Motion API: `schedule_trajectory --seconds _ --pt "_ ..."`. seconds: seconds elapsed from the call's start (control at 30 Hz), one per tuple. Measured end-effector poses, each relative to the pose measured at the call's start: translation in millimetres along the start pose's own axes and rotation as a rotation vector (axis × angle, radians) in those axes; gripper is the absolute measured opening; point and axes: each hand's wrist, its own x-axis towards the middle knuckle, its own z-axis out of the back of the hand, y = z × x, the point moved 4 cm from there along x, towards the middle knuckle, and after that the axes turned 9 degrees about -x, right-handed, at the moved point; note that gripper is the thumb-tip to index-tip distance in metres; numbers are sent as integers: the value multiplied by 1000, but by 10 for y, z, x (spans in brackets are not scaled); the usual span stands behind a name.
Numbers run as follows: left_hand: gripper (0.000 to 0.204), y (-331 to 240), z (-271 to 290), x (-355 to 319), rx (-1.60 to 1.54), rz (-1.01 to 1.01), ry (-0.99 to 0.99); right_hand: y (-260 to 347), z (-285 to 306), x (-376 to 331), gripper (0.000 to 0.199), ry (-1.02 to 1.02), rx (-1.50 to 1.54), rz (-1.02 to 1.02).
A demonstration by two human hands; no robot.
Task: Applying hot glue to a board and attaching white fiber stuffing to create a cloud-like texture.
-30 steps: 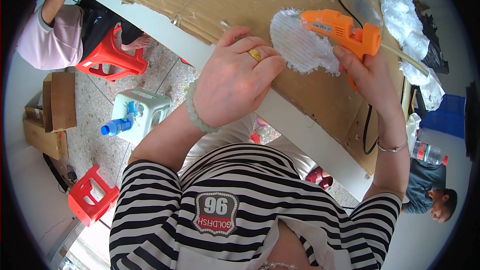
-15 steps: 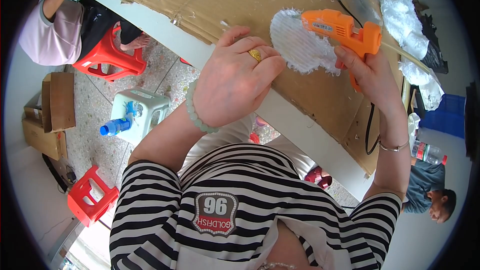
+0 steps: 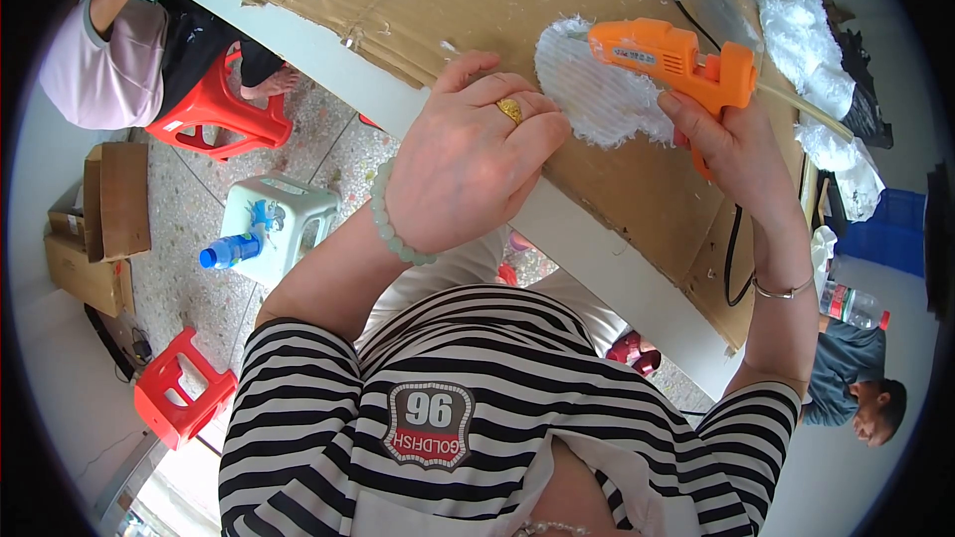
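My right hand (image 3: 731, 144) grips an orange glue gun (image 3: 676, 58) by its handle, nozzle pointing left over a white fluffy oval piece (image 3: 595, 97). That piece lies on a brown cardboard sheet (image 3: 418, 0) covering the table. My left hand (image 3: 468, 154), with a gold ring and a pale green bead bracelet, presses down on the left edge of the white piece, fingers curled over it. A yellowish glue stick pokes out of the back of the gun.
More white fluffy material (image 3: 806, 30) lies along the cardboard's far and right side. A black cord (image 3: 734, 259) hangs off the table edge. On the floor stand red plastic stools (image 3: 214, 109), a pale green stool (image 3: 279, 224) and cardboard boxes (image 3: 99, 229). Other people sit at the left and right.
The glue gun has shifted slightly left across the white piece. My left hand stays pressed on it.
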Motion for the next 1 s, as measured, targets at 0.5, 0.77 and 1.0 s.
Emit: schedule_trajectory --seconds 0.5,0.77,1.0 --pt "20 8 1 -17 -10 -11 -21 26 13 -82 23 82 35 -56" --pt "16 78 196 44 -186 32 -153 -175 42 -281 23 59 424 -20" --pt "17 64 122 37 16 1 -109 -35 -91 -283 27 21 344 7"
